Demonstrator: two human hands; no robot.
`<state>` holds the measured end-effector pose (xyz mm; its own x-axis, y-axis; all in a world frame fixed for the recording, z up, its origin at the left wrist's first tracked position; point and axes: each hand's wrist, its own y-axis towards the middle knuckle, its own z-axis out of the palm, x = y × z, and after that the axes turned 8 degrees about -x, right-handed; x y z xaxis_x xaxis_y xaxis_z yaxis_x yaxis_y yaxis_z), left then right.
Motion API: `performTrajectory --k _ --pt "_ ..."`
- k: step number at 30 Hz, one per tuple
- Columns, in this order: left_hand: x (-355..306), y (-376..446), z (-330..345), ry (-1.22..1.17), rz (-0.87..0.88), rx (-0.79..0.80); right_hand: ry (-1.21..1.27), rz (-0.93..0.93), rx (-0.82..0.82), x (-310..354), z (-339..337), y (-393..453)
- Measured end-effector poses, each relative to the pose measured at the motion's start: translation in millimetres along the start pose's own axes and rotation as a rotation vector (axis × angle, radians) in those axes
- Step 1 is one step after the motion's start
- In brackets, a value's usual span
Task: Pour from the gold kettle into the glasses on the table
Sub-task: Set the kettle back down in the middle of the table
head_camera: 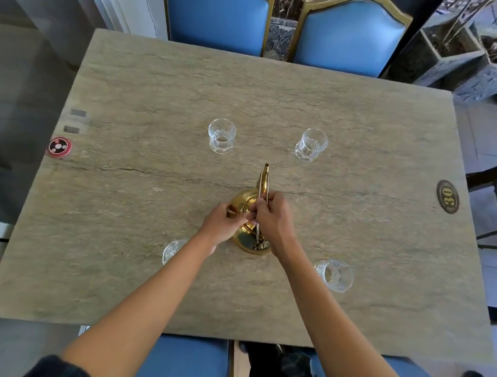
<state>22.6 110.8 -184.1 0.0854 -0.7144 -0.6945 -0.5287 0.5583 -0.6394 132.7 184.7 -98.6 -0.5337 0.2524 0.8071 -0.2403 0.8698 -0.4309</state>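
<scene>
The gold kettle (246, 202) stands on the stone table (132, 267) near its middle, spout pointing away from me. My right hand (271, 221) is closed around its thin upright handle. My left hand (222, 223) rests against the kettle's left side, fingers curled at the lid. Four clear cut glasses stand around it: far left glass (221, 136), far right glass (311, 144), near right glass (334, 275), and near left glass (172, 251), which is partly hidden by my left forearm. All look empty.
A red round button (59, 147) sits at the table's left edge and a dark oval number plate (447, 197) at the right edge. Two blue chairs (216, 9) stand at the far side, and blue seats (181, 368) lie below me. Stone planters (485, 62) stand at the back right.
</scene>
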Motion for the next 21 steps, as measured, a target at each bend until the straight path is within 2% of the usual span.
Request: performTrajectory --k 8,21 --pt "-13 16 -1 0.0 -0.001 -0.035 0.045 0.0 -0.018 14 1 13" --pt "-23 -3 -3 0.131 0.045 -0.097 -0.161 -0.074 -0.02 10 6 20"
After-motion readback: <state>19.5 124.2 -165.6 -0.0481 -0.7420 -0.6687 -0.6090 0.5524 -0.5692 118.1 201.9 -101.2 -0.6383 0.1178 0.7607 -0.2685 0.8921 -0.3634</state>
